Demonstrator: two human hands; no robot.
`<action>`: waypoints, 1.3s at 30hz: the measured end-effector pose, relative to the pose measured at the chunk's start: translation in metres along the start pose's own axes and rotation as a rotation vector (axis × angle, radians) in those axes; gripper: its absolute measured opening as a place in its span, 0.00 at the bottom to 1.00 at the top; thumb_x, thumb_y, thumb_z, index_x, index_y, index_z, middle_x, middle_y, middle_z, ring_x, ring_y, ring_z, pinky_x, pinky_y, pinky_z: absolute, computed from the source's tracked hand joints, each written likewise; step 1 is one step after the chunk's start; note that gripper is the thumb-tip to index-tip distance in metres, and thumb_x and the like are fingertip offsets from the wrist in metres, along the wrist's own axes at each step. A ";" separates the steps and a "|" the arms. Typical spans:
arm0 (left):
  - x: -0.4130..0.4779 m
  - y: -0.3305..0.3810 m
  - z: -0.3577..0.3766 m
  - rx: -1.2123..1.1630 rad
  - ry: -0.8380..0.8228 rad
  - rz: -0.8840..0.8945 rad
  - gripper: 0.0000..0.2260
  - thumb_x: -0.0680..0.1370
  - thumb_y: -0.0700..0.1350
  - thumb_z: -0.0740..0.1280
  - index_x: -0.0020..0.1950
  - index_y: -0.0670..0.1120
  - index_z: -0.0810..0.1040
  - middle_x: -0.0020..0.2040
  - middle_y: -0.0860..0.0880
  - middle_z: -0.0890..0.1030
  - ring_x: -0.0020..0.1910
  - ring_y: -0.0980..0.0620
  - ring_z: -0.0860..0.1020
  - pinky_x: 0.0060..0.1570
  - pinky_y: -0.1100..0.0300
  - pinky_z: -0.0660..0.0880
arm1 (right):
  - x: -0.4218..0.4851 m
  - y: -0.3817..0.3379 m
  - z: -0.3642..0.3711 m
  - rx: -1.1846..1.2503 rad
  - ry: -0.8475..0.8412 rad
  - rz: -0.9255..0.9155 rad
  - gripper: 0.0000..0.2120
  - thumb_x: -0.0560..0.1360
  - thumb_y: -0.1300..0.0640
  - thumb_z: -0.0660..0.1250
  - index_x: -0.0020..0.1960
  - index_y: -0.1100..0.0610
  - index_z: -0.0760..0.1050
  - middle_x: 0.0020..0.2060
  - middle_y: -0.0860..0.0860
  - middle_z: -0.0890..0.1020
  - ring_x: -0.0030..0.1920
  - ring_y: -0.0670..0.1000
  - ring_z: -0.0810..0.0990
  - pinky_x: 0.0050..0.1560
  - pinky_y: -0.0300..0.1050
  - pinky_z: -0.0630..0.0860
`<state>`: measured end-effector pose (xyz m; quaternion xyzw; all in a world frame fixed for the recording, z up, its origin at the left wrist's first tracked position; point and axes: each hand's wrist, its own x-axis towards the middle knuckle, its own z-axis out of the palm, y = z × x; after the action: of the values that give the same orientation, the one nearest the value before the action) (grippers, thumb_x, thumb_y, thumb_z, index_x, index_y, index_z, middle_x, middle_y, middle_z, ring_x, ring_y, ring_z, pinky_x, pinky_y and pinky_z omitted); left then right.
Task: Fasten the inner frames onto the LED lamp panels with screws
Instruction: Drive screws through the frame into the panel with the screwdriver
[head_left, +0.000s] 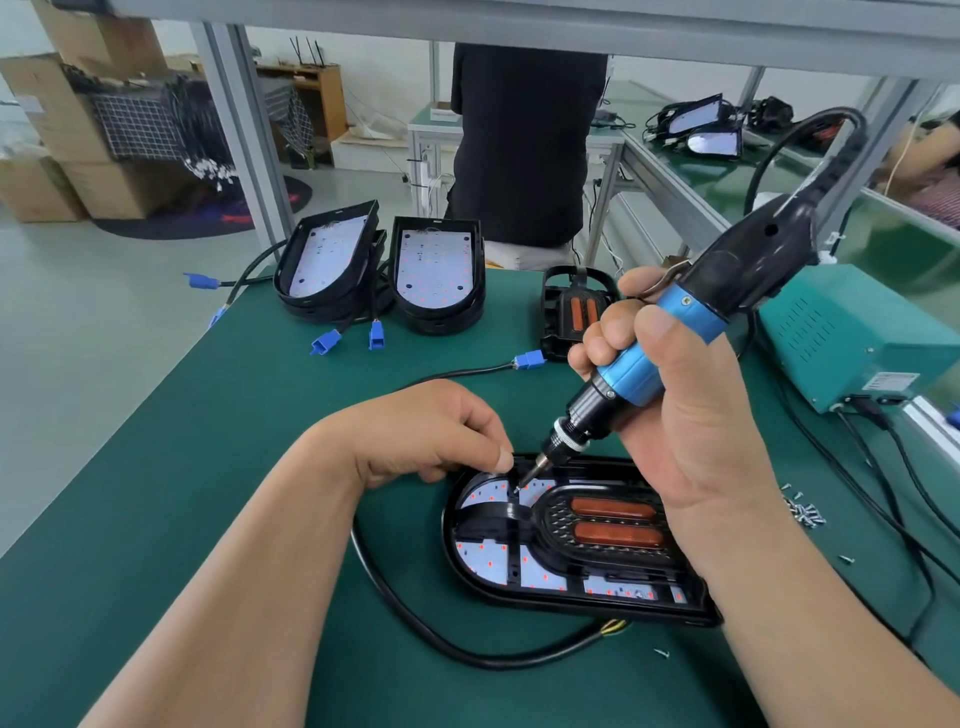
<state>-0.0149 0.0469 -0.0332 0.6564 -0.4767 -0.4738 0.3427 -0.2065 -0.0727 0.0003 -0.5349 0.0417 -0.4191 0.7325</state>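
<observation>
A black LED lamp panel (467, 571) lies on the green mat in front of me, its black inner frame (550, 551) with two orange tubes set on the white LED board. My right hand (675, 415) grips a blue and black electric screwdriver (670, 332), tilted, with its bit tip on a screw (517, 488) at the frame's upper left. My left hand (431, 431) rests at the panel's top left edge, thumb and fingertips curled beside the bit; whether they pinch anything is hidden.
Two stacks of lamp panels (436, 270) with blue connectors stand at the mat's far side, one more framed panel (571, 306) beside them. A teal power supply box (852, 338) sits right. Loose screws (805, 512) lie right of the panel. A person in black (524, 140) stands behind the table.
</observation>
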 end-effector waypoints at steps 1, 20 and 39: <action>0.000 0.000 0.000 0.000 0.001 0.002 0.05 0.71 0.47 0.76 0.43 0.46 0.87 0.37 0.45 0.74 0.29 0.54 0.64 0.27 0.63 0.59 | -0.001 0.000 0.001 -0.005 -0.015 -0.002 0.16 0.75 0.55 0.70 0.60 0.57 0.72 0.38 0.50 0.75 0.40 0.51 0.75 0.53 0.51 0.78; -0.001 0.005 0.004 0.076 0.007 0.003 0.06 0.71 0.49 0.75 0.43 0.47 0.87 0.36 0.46 0.75 0.29 0.53 0.64 0.27 0.62 0.59 | 0.001 -0.003 0.012 -0.092 -0.246 0.045 0.31 0.71 0.39 0.79 0.64 0.56 0.74 0.39 0.52 0.76 0.38 0.54 0.76 0.52 0.55 0.79; 0.001 0.004 0.004 0.113 -0.021 -0.002 0.04 0.76 0.45 0.76 0.42 0.49 0.86 0.36 0.44 0.72 0.27 0.54 0.63 0.27 0.62 0.58 | 0.005 0.000 0.008 -0.070 -0.334 0.070 0.22 0.73 0.47 0.81 0.59 0.54 0.77 0.37 0.52 0.77 0.37 0.55 0.76 0.50 0.57 0.77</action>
<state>-0.0200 0.0443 -0.0310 0.6701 -0.5056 -0.4535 0.2994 -0.1997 -0.0700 0.0057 -0.6205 -0.0474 -0.2969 0.7243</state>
